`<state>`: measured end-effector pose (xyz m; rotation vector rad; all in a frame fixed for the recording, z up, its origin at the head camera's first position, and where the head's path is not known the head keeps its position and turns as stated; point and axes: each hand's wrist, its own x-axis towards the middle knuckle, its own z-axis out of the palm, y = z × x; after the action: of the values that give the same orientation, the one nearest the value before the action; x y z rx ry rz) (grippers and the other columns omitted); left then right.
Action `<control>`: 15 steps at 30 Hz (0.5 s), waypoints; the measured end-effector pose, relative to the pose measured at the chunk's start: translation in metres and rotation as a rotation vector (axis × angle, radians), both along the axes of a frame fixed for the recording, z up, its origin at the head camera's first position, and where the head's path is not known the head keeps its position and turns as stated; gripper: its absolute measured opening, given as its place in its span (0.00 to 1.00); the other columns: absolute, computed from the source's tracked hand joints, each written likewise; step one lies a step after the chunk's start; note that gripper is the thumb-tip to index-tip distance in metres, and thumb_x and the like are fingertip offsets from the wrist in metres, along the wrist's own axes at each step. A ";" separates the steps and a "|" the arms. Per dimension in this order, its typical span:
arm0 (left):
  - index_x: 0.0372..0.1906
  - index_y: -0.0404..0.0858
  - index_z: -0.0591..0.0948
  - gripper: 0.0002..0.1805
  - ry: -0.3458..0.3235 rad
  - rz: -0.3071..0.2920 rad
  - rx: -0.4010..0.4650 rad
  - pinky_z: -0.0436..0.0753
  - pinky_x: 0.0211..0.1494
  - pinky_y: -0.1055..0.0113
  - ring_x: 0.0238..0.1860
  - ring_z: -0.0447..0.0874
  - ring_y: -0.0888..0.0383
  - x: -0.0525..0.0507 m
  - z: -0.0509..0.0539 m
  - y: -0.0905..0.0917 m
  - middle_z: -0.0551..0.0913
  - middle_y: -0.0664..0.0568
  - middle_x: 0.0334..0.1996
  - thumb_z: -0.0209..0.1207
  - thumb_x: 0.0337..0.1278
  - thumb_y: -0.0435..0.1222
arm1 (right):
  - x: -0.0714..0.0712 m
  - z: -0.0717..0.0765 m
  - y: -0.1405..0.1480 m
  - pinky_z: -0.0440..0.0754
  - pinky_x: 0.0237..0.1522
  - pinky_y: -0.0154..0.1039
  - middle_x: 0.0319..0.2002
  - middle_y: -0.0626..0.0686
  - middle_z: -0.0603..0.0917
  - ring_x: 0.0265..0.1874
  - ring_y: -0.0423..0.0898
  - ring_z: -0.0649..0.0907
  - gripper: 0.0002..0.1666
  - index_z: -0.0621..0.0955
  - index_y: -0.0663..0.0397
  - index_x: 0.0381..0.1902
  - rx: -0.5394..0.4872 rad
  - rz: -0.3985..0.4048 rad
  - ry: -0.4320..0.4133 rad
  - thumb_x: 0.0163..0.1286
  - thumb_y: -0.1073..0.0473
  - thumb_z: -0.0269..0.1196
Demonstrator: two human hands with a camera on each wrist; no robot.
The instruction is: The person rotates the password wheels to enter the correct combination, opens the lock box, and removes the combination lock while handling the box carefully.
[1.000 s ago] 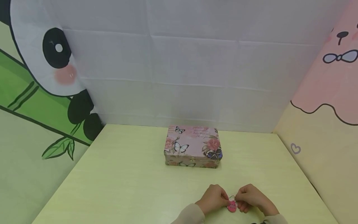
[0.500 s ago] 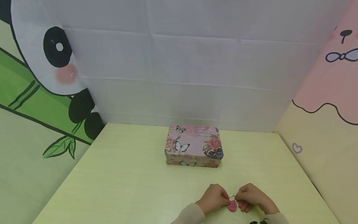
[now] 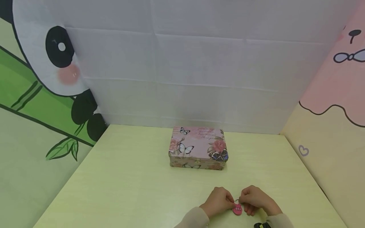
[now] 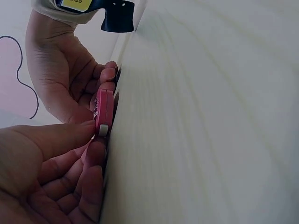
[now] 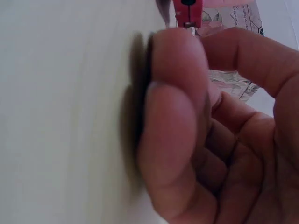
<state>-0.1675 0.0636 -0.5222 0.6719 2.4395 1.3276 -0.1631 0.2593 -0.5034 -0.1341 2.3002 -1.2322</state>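
Observation:
A small pink combination padlock [image 3: 237,209] with a silver shackle is near the table's front edge, number wheels facing up. My left hand [image 3: 218,202] pinches its body between thumb and fingers, as the left wrist view shows with the padlock [image 4: 103,109] seen edge-on. On the other side, my right hand [image 3: 256,199] pinches the shackle near its top, its other fingers curled below. The fingertips cover much of the shackle. Only the padlock's pink end [image 5: 189,11] appears in the right wrist view, above the right fingers.
Behind the hands, a pink box [image 3: 198,144] printed with butterflies and roses stands closed on the pale yellow table [image 3: 128,183]. A white sheet [image 3: 196,63] hangs at the back. Painted panels flank the table on both sides.
My right hand has shifted and turned slightly at the shackle, and less of the loop shows. A black wrist device has come further into view. The left hand keeps its hold.

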 end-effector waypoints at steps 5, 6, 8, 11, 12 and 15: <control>0.24 0.35 0.88 0.06 -0.001 -0.001 -0.008 0.75 0.29 0.78 0.21 0.73 0.72 0.000 0.001 0.000 0.83 0.59 0.17 0.73 0.50 0.32 | -0.001 0.005 -0.003 0.79 0.14 0.33 0.13 0.48 0.78 0.10 0.38 0.76 0.10 0.79 0.58 0.20 0.058 0.021 -0.004 0.61 0.64 0.60; 0.24 0.35 0.88 0.06 -0.004 -0.002 -0.008 0.75 0.29 0.78 0.21 0.73 0.72 0.001 0.001 -0.001 0.83 0.59 0.17 0.73 0.50 0.32 | -0.001 0.006 -0.004 0.79 0.14 0.33 0.13 0.49 0.78 0.10 0.39 0.76 0.10 0.79 0.58 0.21 0.062 0.025 -0.005 0.61 0.64 0.60; 0.24 0.35 0.87 0.07 -0.011 -0.001 -0.004 0.75 0.29 0.78 0.21 0.73 0.72 0.001 0.001 -0.001 0.82 0.59 0.16 0.74 0.50 0.33 | -0.001 0.007 -0.004 0.79 0.14 0.33 0.12 0.49 0.77 0.10 0.39 0.76 0.10 0.78 0.58 0.20 0.072 0.028 -0.008 0.62 0.65 0.61; 0.23 0.36 0.87 0.07 -0.014 0.003 -0.003 0.76 0.32 0.77 0.21 0.73 0.72 0.001 0.002 -0.001 0.82 0.60 0.16 0.74 0.49 0.33 | -0.001 0.010 -0.005 0.78 0.14 0.32 0.12 0.49 0.77 0.10 0.39 0.76 0.12 0.77 0.58 0.19 0.085 0.026 -0.011 0.62 0.65 0.62; 0.23 0.36 0.87 0.07 -0.014 0.005 -0.004 0.76 0.33 0.77 0.22 0.73 0.72 0.001 0.002 -0.001 0.82 0.60 0.16 0.74 0.49 0.33 | -0.001 0.011 -0.005 0.78 0.14 0.32 0.12 0.49 0.77 0.10 0.39 0.76 0.12 0.76 0.58 0.19 0.091 0.025 -0.013 0.62 0.66 0.62; 0.22 0.37 0.87 0.08 -0.015 0.009 -0.005 0.77 0.34 0.77 0.22 0.73 0.72 0.001 0.003 -0.002 0.82 0.60 0.16 0.74 0.49 0.34 | -0.002 0.012 -0.006 0.79 0.14 0.33 0.12 0.50 0.77 0.10 0.40 0.76 0.13 0.76 0.58 0.19 0.112 0.023 -0.018 0.62 0.66 0.63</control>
<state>-0.1670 0.0620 -0.5196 0.6487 2.4363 1.3247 -0.1653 0.2536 -0.4916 -0.1092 2.3387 -1.0862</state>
